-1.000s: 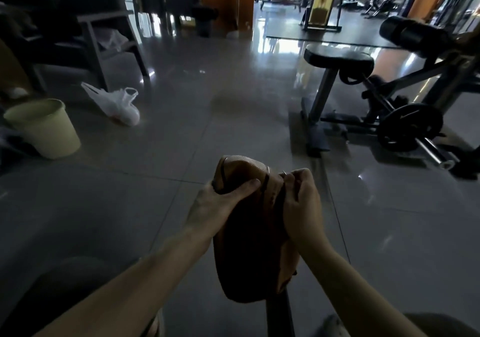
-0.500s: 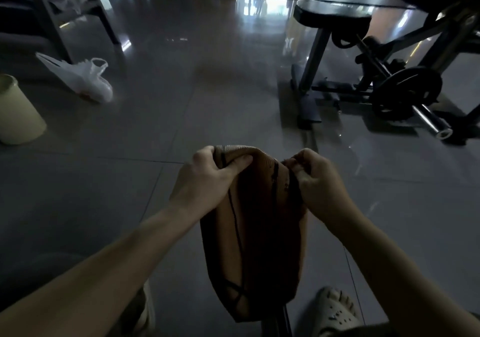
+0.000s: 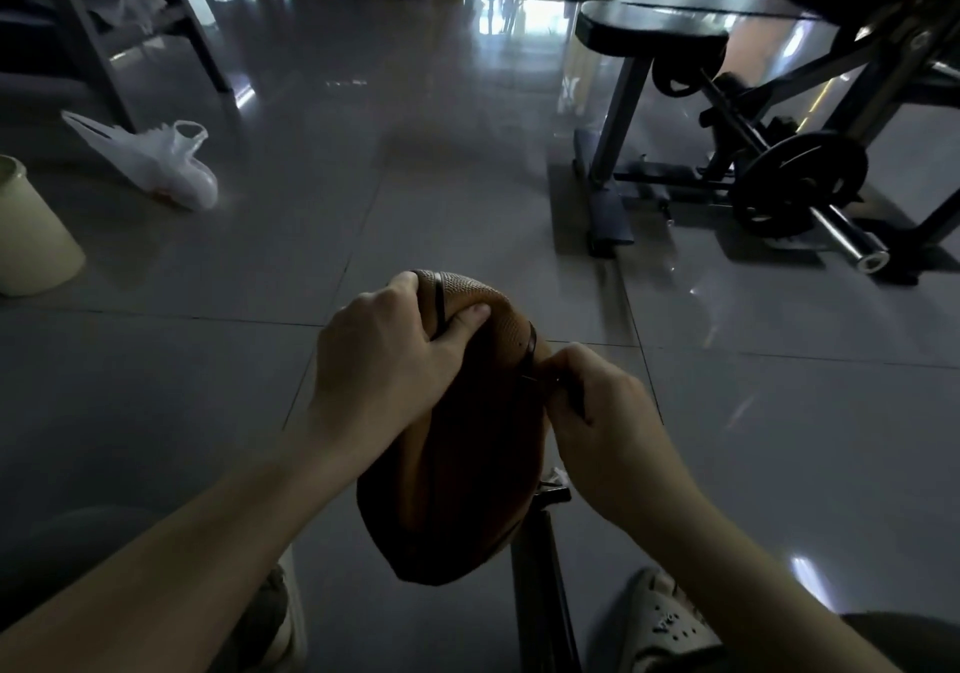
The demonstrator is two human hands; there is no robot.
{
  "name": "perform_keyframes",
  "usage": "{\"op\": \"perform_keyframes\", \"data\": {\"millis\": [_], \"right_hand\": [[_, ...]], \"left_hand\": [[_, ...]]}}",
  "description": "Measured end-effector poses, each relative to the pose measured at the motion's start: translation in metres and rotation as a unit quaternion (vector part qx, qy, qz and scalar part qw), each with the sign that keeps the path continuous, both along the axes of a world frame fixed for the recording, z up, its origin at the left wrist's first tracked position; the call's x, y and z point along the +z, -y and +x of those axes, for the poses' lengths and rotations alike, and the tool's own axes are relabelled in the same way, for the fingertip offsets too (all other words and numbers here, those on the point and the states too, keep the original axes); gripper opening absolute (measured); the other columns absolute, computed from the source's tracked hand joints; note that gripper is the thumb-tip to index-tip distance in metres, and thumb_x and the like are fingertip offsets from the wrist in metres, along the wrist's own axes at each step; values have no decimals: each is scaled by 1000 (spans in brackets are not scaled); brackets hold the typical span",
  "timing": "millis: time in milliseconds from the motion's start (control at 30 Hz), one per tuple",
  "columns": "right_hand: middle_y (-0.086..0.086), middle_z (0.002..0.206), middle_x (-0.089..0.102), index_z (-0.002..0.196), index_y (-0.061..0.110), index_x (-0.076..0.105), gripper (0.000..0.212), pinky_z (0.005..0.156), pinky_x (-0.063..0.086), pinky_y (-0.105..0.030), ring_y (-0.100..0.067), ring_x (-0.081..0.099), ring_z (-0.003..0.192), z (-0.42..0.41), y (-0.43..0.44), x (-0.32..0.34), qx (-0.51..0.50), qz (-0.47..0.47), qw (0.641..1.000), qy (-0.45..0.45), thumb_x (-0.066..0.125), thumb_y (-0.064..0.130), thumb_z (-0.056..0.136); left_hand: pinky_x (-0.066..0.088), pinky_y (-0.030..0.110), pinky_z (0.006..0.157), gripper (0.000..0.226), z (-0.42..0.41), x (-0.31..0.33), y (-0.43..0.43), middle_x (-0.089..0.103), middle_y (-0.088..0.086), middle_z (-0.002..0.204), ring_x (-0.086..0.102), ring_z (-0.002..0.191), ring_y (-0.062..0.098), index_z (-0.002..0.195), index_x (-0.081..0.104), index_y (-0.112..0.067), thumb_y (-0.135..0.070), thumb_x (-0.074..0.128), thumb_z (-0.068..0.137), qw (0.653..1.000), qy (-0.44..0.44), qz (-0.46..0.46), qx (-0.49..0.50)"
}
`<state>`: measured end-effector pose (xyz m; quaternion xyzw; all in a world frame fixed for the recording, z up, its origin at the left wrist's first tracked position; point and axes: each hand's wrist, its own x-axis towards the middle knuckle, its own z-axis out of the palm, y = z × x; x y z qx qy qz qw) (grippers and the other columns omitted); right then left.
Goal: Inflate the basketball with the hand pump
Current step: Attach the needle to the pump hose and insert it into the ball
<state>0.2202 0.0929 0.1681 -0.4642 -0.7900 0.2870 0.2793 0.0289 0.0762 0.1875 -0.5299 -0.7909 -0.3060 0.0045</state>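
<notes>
The right hand [image 3: 608,423] has slid down the flat basketball [image 3: 467,490] to pinch a thin dark piece [image 3: 535,379] there, left hand [image 3: 379,360] gripping the top; pumping not begun

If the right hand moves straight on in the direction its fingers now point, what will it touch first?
The basketball. The right hand points toward the ball's side, and its fingers pinch a thin dark piece, probably the pump needle, right at the surface. The exact depth is unclear.
</notes>
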Motion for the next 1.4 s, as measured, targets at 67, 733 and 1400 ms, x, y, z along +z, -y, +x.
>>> {"op": "perform_keyframes", "data": {"millis": [67,733,1400], "right_hand": [[8,69,60,93,20,63,13,52,51,-30,-11,58,59,2,1,0,2,23,1000,2,54,12,99],[9,79,70,98,19,69,9,67,60,-25,-3,68,70,-12,1,-1,2,22,1000,-13,61,15,96],[0,63,59,107,6,63,20,47,41,-24,-12,43,47,-16,-5,-9,61,199,952,226,69,13,89]], "left_hand": [[33,29,56,53,-3,-1,1,51,-10,66,50,63,15,81,53,-19,-71,58,84,1000,15,13,-3],[30,23,50,50,-15,-3,14,55,-10,67,47,58,9,82,58,-19,-69,62,84,999,27,22,2],[26,13,49,43,6,-10,28,42,-17,61,37,52,-3,86,46,-21,-62,59,92,999,-15,2,-41]]}}
